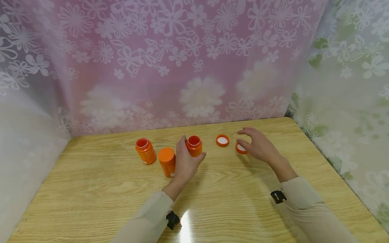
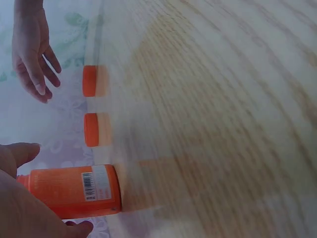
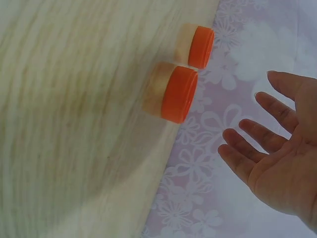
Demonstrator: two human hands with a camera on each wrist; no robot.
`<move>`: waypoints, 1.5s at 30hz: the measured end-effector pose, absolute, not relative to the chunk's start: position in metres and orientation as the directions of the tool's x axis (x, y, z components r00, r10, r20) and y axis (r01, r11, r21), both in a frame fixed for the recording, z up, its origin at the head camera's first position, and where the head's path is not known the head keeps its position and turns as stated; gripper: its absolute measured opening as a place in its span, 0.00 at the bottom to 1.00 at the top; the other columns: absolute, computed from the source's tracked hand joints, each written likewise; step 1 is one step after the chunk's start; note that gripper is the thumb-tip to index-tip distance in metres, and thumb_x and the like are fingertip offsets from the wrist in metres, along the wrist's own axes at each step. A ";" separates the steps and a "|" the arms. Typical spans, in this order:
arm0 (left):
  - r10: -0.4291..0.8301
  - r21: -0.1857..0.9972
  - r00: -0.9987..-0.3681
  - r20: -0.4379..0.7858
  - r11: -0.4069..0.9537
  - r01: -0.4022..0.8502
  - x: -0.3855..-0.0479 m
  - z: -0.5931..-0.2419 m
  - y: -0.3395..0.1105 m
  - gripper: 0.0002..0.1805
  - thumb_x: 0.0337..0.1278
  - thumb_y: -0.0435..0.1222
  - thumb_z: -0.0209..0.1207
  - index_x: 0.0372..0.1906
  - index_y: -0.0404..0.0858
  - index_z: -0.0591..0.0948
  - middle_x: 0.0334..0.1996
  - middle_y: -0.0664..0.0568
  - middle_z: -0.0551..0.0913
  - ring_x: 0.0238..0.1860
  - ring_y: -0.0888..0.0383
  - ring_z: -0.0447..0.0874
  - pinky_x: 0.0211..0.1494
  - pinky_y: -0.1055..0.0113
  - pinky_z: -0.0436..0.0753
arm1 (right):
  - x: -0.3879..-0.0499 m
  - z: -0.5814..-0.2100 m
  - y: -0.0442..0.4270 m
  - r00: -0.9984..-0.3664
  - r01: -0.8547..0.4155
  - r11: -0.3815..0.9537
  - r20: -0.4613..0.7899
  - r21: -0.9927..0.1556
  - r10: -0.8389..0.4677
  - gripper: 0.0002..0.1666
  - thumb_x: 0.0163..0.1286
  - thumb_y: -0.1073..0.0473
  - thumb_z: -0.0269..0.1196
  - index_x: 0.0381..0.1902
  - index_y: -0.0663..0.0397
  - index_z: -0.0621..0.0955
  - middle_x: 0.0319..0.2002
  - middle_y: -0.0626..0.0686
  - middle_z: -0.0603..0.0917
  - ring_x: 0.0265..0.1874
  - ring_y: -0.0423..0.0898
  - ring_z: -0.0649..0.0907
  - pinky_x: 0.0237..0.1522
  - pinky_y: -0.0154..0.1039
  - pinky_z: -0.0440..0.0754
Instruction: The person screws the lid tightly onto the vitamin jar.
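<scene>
An uncapped orange bottle (image 1: 194, 148) stands upright in the middle of the group. Around it, with fingers on its left and thumb spread to the right, is my left hand (image 1: 186, 165). The left wrist view shows a gap between the thumb and this bottle (image 2: 74, 191); finger contact is hard to tell. My right hand (image 1: 256, 145) hovers over one orange cap (image 1: 241, 149), partly covering it. In the right wrist view, the right hand (image 3: 282, 148) has spread fingers, apart from the nearer cap (image 3: 179, 94). Another cap (image 1: 222, 140) lies with its white inside up.
A capped orange bottle (image 1: 167, 162) stands just left of my left hand. Farther left is a second uncapped orange bottle (image 1: 146, 152). Behind the wooden table (image 1: 212, 202) hangs a flowered pink curtain (image 1: 182, 67), with pale flowered sheeting (image 1: 352, 94) on the right.
</scene>
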State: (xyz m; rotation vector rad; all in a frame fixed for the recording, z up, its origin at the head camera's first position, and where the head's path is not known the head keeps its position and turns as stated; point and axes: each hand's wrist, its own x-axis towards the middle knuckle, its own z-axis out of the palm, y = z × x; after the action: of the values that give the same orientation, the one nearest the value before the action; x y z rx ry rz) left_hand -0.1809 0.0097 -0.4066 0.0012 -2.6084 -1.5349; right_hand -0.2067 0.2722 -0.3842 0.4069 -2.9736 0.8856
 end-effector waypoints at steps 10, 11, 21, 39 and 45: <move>-0.091 0.901 -0.995 0.050 0.433 0.006 -0.190 -0.418 0.010 0.41 0.50 0.38 0.70 0.67 0.36 0.62 0.58 0.43 0.69 0.60 0.48 0.69 0.65 0.53 0.67 | -0.211 -0.395 0.279 -0.965 -0.243 0.796 0.055 -0.554 -0.257 0.26 0.72 0.53 0.58 0.62 0.63 0.72 0.65 0.67 0.65 0.65 0.64 0.63 0.61 0.62 0.62; -0.089 0.902 -0.995 0.045 0.432 0.002 -0.191 -0.420 0.010 0.40 0.51 0.38 0.70 0.67 0.36 0.62 0.58 0.44 0.69 0.60 0.48 0.69 0.65 0.53 0.67 | -0.212 -0.396 0.280 -0.964 -0.244 0.792 0.050 -0.559 -0.262 0.27 0.72 0.53 0.58 0.62 0.64 0.72 0.65 0.67 0.66 0.65 0.64 0.63 0.61 0.62 0.62; 0.004 0.935 -0.999 0.033 0.354 0.032 -0.203 -0.427 0.000 0.37 0.50 0.36 0.70 0.65 0.39 0.66 0.57 0.48 0.73 0.58 0.52 0.72 0.63 0.56 0.70 | -0.214 -0.400 0.288 -0.956 -0.237 0.775 -0.001 -0.585 -0.293 0.27 0.73 0.54 0.57 0.63 0.65 0.71 0.66 0.68 0.64 0.63 0.66 0.65 0.59 0.63 0.64; 0.147 0.948 -0.989 -0.010 0.317 0.037 -0.207 -0.432 -0.006 0.32 0.52 0.37 0.69 0.62 0.42 0.70 0.53 0.52 0.76 0.52 0.54 0.77 0.54 0.61 0.78 | -0.226 -0.409 0.294 -0.931 -0.252 0.800 -0.088 -0.545 -0.353 0.34 0.64 0.55 0.67 0.63 0.67 0.70 0.66 0.71 0.62 0.66 0.67 0.59 0.62 0.63 0.60; 0.209 0.928 -0.977 -0.052 0.370 0.030 -0.209 -0.428 -0.008 0.34 0.51 0.38 0.70 0.64 0.43 0.70 0.55 0.52 0.75 0.54 0.54 0.76 0.56 0.60 0.76 | -0.232 -0.410 0.292 -0.917 -0.295 0.804 -0.085 -0.517 -0.391 0.35 0.63 0.57 0.68 0.63 0.68 0.70 0.63 0.69 0.68 0.62 0.66 0.65 0.59 0.61 0.66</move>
State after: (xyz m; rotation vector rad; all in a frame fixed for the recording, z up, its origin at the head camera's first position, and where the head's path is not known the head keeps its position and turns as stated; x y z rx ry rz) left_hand -0.2093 -0.0081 -0.4279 -0.2404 -2.7296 -1.8431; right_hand -0.2315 0.2917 -0.4096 0.6066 -3.1609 0.8539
